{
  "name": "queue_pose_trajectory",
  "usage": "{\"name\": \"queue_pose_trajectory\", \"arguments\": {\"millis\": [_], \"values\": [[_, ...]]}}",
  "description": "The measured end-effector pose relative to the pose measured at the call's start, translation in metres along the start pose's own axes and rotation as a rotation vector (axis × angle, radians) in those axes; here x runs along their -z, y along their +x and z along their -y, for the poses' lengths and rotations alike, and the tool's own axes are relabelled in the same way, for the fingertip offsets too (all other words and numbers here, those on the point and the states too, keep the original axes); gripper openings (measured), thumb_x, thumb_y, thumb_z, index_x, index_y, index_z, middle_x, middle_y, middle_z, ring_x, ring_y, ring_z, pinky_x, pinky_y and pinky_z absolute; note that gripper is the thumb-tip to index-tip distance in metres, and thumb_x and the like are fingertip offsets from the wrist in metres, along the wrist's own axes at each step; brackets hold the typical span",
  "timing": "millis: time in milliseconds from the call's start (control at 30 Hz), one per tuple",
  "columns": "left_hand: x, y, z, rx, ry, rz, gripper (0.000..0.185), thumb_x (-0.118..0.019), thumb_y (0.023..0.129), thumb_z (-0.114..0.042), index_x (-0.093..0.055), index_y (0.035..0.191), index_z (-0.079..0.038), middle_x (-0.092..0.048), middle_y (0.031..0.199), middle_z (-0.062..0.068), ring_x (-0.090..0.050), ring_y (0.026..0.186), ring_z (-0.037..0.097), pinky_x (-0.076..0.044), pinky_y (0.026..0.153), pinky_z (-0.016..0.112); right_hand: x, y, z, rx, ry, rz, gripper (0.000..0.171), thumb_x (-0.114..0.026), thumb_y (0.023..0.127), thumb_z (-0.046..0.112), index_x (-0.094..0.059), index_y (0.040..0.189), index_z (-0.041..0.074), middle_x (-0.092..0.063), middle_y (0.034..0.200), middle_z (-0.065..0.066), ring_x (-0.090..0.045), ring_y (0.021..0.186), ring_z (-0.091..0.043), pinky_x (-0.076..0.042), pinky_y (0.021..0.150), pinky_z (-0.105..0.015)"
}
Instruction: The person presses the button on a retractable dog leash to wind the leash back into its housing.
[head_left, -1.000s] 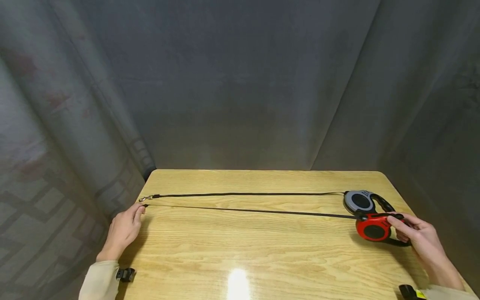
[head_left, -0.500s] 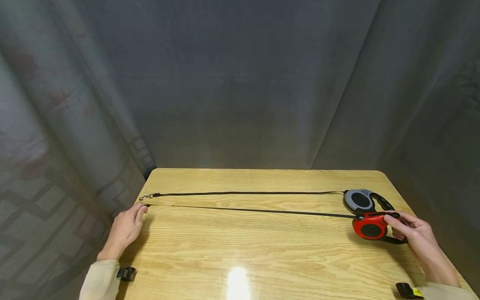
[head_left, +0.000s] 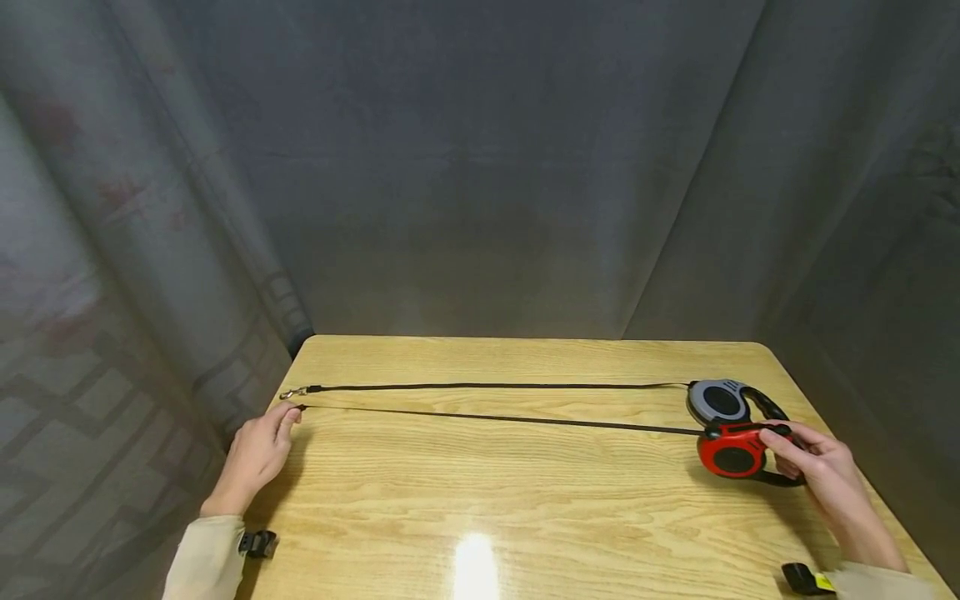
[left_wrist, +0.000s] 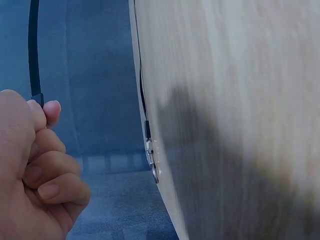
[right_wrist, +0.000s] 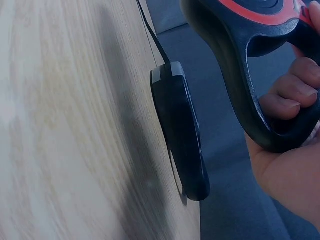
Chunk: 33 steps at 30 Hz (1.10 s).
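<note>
At the table's right side my right hand (head_left: 825, 475) grips the handle of a red and black retractable leash (head_left: 733, 460), raised over the table; in the right wrist view its fingers (right_wrist: 292, 92) curl through the handle loop. Far to the left, my left hand (head_left: 258, 450) pinches the end of that leash's black strap (left_wrist: 33, 55) between thumb and forefinger. The end piece is hidden inside the fist. The strap runs nearly straight between both hands. Behind it lies a grey and black retractable leash (head_left: 712, 407), its strap drawn out leftward to a metal snap hook (head_left: 294, 392).
Both leashes are over a light wooden table (head_left: 480, 492) with rounded back corners. A dark grey curtain (head_left: 465, 183) hangs behind it and along both sides. The red leash partly overlaps the grey one in the head view.
My right hand has shifted a little to the left with the red leash. My left hand has moved slightly right. The strap stays stretched, and the grey leash has not moved.
</note>
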<state>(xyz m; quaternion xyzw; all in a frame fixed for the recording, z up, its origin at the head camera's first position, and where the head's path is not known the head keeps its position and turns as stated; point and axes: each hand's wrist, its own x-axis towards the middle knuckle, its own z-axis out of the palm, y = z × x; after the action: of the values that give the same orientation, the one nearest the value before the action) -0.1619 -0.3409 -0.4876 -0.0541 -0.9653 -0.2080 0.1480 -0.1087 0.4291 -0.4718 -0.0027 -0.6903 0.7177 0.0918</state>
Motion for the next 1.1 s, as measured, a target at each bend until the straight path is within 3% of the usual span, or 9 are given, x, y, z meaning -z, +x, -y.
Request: {"name": "queue_pose_trajectory", "arguments": {"millis": [300, 500, 967, 1100], "values": [[0.004, -0.002, -0.009, -0.005, 0.003, -0.002, 0.026, -0.048, 0.115, -0.024, -0.065, 0.103, -0.009, -0.067, 0.077, 0.009, -0.063, 0.065, 0.029, -0.048, 0.061, 0.049, -0.004, 0.0, -0.002, 0.003, -0.036, -0.008, 0.035, -0.06, 0.102, -0.01, -0.081, 0.104, 0.017, -0.055, 0.07, 0.008, -0.033, 0.061, -0.023, -0.019, 0.064, -0.038], [0.005, -0.001, -0.015, -0.025, 0.006, -0.017, 0.024, -0.049, 0.115, -0.023, -0.065, 0.103, -0.01, -0.056, 0.065, 0.001, -0.056, 0.059, 0.02, -0.045, 0.058, 0.043, -0.008, 0.0, 0.001, -0.01, -0.089, 0.004, 0.031, -0.064, 0.102, -0.005, -0.081, 0.107, 0.02, -0.056, 0.07, 0.01, -0.038, 0.06, -0.019, -0.02, 0.065, -0.039], [-0.001, -0.005, -0.021, -0.047, -0.004, -0.059, 0.021, -0.052, 0.113, -0.019, -0.066, 0.1, -0.009, -0.071, 0.08, 0.012, -0.064, 0.063, 0.028, -0.049, 0.059, 0.049, -0.016, 0.002, -0.002, -0.008, -0.098, -0.021, 0.032, -0.065, 0.101, -0.007, -0.081, 0.104, 0.02, -0.056, 0.071, 0.009, -0.04, 0.06, -0.017, -0.02, 0.063, -0.038], [-0.005, -0.005, -0.024, -0.046, -0.011, -0.068, 0.02, -0.053, 0.113, -0.018, -0.066, 0.099, -0.01, -0.068, 0.074, 0.01, -0.062, 0.062, 0.027, -0.047, 0.059, 0.047, -0.015, 0.001, -0.004, -0.008, -0.089, -0.03, 0.033, -0.065, 0.101, -0.008, -0.081, 0.103, 0.02, -0.056, 0.07, 0.009, -0.04, 0.06, -0.016, -0.021, 0.062, -0.038]]}}
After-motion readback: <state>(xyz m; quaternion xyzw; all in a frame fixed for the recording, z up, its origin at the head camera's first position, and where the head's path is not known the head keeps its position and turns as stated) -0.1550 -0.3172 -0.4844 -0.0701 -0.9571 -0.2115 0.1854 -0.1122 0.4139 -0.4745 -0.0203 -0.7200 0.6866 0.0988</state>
